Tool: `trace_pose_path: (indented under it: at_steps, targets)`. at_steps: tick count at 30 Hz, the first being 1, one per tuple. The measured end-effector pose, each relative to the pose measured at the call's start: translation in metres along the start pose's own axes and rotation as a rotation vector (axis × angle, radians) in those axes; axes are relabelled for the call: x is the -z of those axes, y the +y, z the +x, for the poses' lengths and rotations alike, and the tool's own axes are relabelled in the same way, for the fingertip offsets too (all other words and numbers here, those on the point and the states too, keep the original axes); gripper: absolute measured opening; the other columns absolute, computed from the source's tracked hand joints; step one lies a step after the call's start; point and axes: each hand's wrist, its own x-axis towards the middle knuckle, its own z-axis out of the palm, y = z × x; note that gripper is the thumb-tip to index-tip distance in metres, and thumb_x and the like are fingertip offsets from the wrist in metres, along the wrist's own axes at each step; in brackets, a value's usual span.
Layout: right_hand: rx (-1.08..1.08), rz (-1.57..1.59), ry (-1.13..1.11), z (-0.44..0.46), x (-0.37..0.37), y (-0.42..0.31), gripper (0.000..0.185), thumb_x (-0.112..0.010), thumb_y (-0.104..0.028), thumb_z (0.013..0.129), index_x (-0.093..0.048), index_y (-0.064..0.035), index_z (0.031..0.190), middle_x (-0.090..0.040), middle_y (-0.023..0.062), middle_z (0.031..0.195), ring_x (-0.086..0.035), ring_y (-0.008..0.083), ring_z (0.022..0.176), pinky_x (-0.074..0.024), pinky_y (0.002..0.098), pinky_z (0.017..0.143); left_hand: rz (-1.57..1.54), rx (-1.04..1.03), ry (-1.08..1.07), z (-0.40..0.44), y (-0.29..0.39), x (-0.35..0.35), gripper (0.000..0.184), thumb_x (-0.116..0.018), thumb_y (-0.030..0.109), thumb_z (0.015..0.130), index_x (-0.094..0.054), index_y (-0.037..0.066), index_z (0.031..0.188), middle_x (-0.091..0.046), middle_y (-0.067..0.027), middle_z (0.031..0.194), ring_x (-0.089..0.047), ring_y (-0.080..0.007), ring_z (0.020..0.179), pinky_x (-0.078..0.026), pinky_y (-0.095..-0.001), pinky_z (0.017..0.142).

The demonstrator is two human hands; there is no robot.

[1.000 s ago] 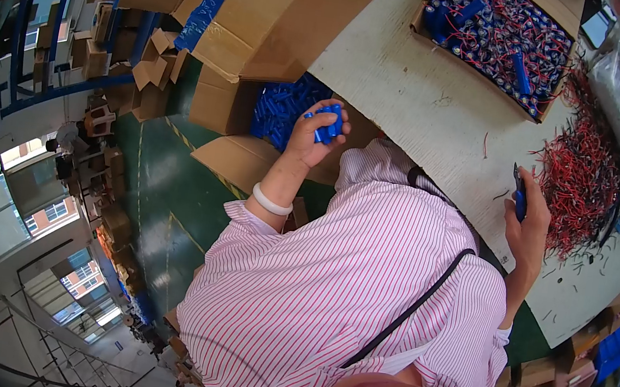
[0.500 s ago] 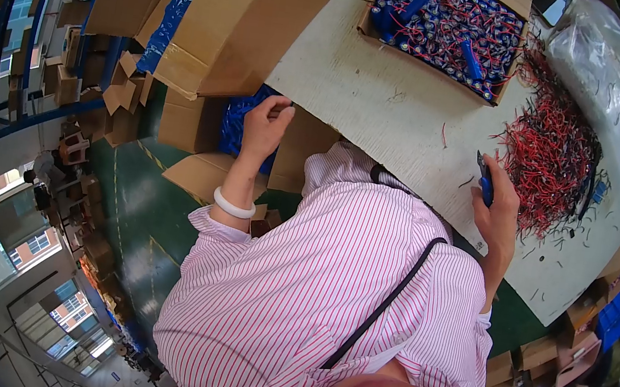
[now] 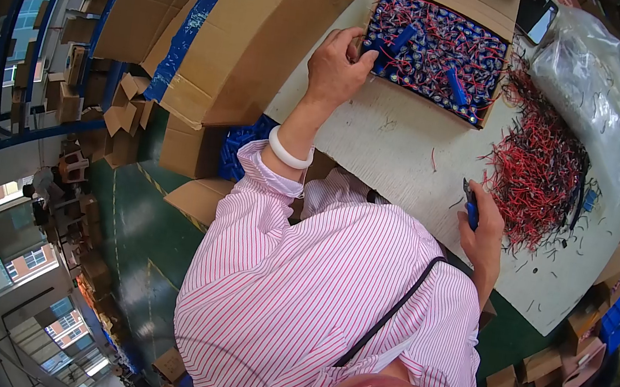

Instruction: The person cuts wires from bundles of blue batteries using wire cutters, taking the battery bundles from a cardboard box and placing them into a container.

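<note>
My left hand is at the left edge of a shallow cardboard box. Its thumb and forefinger are bent but apart beside the blue-wrapped battery packs with red wires that fill the box; the other fingertips are hidden. Near the table's front edge, my right hand is closed around small blue-handled cutters, their dark jaws pointing away from me. To the right of these lies a heap of red and black wire offcuts.
A large carton stands at the table's left end. Below it, an open carton holds blue packs. A clear plastic bag and a phone lie at the back right. Small clippings dot the pale tabletop.
My left hand has moved up and right from above the lower carton to the battery box. My right hand keeps the cutters, shifting slightly in view as the camera tilts.
</note>
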Motion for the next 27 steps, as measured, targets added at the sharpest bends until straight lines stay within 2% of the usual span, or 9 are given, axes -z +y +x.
trace_pose_path:
  at_steps: [5,7,8,9,11,18,20,27]
  targets:
    - [0.041,0.001,0.029,0.006,-0.004,-0.005,0.052,-0.059,0.005,0.065,-0.05,-0.0017,0.115,-0.054,0.0167,0.085,-0.056,0.0331,0.078,-0.0444,0.0376,0.07,0.101,0.004,-0.017,0.019,0.007,-0.006,0.037,-0.071,0.023,0.066,-0.062,0.006,0.097,-0.056,-0.0061,0.081,-0.057,-0.0208,0.068,-0.047,-0.0344,0.062]
    - [0.064,-0.028,0.034,0.008,-0.005,-0.007,0.051,-0.059,0.004,0.065,-0.05,-0.0017,0.115,-0.054,0.0165,0.084,-0.056,0.033,0.077,-0.0442,0.0378,0.069,0.118,-0.095,-0.008,0.024,0.005,-0.011,0.036,-0.071,0.024,0.066,-0.062,0.007,0.097,-0.056,-0.0071,0.089,-0.059,-0.0235,0.075,-0.048,-0.0354,0.065]
    - [0.067,-0.026,0.041,0.009,-0.006,-0.007,0.051,-0.059,0.004,0.065,-0.05,-0.0017,0.115,-0.054,0.0165,0.084,-0.056,0.033,0.077,-0.0442,0.0378,0.069,0.129,-0.145,0.03,0.026,0.007,-0.012,0.031,-0.072,0.019,0.067,-0.063,0.004,0.091,-0.056,-0.0072,0.084,-0.059,-0.0196,0.07,-0.047,-0.031,0.063]
    - [0.042,-0.017,0.027,0.008,-0.005,-0.008,0.051,-0.06,0.004,0.065,-0.05,-0.0017,0.115,-0.054,0.0165,0.084,-0.055,0.033,0.077,-0.0442,0.038,0.069,0.129,-0.152,0.032,0.028,0.007,-0.014,0.031,-0.072,0.019,0.067,-0.063,0.004,0.091,-0.056,-0.0072,0.084,-0.059,-0.0196,0.07,-0.047,-0.031,0.063]
    - [0.018,-0.007,0.018,0.007,-0.005,-0.009,0.051,-0.06,0.004,0.065,-0.05,-0.0017,0.115,-0.054,0.0166,0.084,-0.055,0.033,0.077,-0.0441,0.0382,0.069,0.085,-0.12,-0.033,0.033,0.003,-0.019,0.03,-0.07,0.021,0.067,-0.062,0.008,0.093,-0.057,-0.0073,0.093,-0.06,-0.0254,0.08,-0.048,-0.0359,0.069]
    - [0.025,-0.007,0.044,0.003,-0.008,-0.002,0.051,-0.059,0.004,0.065,-0.049,-0.0022,0.115,-0.054,0.0167,0.083,-0.055,0.0329,0.077,-0.044,0.0385,0.069,-0.001,-0.055,-0.087,0.043,0.008,-0.017,0.02,-0.064,0.013,0.069,-0.059,0.007,0.087,-0.059,-0.0075,0.082,-0.06,-0.0235,0.077,-0.048,-0.0347,0.068]
    - [0.023,-0.009,0.047,0.003,-0.008,-0.002,0.052,-0.059,0.004,0.065,-0.049,-0.0023,0.115,-0.054,0.0166,0.084,-0.055,0.0329,0.077,-0.044,0.0387,0.07,-0.115,0.048,-0.123,0.047,-0.001,-0.018,0.018,-0.059,0.009,0.068,-0.058,0.006,0.086,-0.061,-0.0083,0.078,-0.059,-0.0225,0.072,-0.047,-0.0331,0.066]
    - [0.034,-0.02,0.044,0.006,-0.009,-0.003,0.052,-0.059,0.003,0.064,-0.049,-0.003,0.115,-0.055,0.0167,0.086,-0.055,0.0332,0.078,-0.0439,0.0392,0.069,-0.055,0.018,-0.254,0.061,0.0,-0.014,0.018,-0.056,0.007,0.066,-0.059,0.004,0.084,-0.062,-0.0089,0.077,-0.059,-0.022,0.069,-0.046,-0.0317,0.066]
